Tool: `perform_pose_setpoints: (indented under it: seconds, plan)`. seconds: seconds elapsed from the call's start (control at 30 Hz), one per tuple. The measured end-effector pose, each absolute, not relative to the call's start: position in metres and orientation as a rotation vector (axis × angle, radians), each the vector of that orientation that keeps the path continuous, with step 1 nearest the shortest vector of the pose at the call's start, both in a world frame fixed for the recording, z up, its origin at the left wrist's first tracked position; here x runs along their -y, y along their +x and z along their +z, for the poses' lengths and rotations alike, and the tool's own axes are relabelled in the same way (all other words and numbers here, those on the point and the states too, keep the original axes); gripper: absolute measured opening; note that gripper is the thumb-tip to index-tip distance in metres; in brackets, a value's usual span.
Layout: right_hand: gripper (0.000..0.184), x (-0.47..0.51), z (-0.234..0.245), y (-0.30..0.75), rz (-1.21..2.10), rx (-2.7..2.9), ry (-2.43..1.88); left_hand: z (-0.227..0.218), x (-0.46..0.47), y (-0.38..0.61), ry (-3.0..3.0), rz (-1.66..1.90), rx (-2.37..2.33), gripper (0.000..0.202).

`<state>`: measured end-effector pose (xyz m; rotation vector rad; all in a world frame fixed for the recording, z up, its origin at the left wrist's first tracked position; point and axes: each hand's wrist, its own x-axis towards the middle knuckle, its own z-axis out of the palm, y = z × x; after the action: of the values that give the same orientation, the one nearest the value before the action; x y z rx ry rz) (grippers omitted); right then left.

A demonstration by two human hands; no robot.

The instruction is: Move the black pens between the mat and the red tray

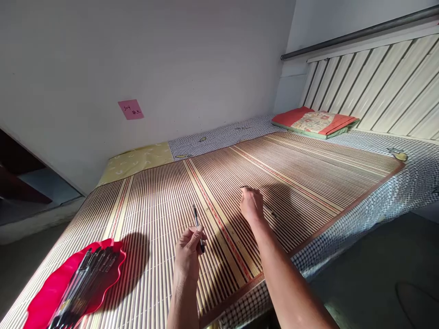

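Note:
My left hand (190,244) pinches a slim pen (195,214) with a clear barrel and dark ends, held above the striped bamboo mat (164,201). Farther out and to the right, my right hand (252,203) is closed, with its fingers turned down over the mat. A thin dark pen (272,214) seems to run through its grip; one end shows past the fingertips, the other behind the hand, and the middle is hidden. At lower left, a red wavy-edged tray (51,285) holds a bundle of similar pens (87,278).
The mat lies on a bed with a checked sheet (329,256) and a yellow cloth (139,162) by the wall. A folded red and floral pillow (315,121) rests near the slatted headboard (373,84). A pink note (131,109) is stuck to the wall.

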<state>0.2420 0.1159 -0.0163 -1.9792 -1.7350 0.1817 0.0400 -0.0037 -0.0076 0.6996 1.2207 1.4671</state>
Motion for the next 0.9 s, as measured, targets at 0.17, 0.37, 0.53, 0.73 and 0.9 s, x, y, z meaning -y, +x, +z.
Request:
perform_pose_setpoints:
  seconds: [0.17,0.37,0.53,0.73,0.9]
  plan:
    - [0.026,-0.117,-0.026,0.24,0.238,1.813,-1.999,-0.009,0.003,0.041,0.696,1.476,-1.216,0.056]
    - [0.028,-0.121,-0.031,0.242,0.142,1.78,-1.992,-0.017,0.002,0.04,0.687,1.511,-1.143,0.058]
    - [0.023,-0.124,-0.03,0.242,0.151,1.782,-1.966,-0.028,0.0,0.04,0.701,1.543,-1.131,0.054]
    - [0.028,-0.109,-0.021,0.225,0.333,1.843,-1.8,-0.025,-0.001,0.043,0.683,1.542,-1.114,0.053]
    - [0.035,-0.076,-0.018,0.2,0.697,1.942,-1.758,-0.023,0.0,0.044,0.617,1.564,-1.098,0.054]
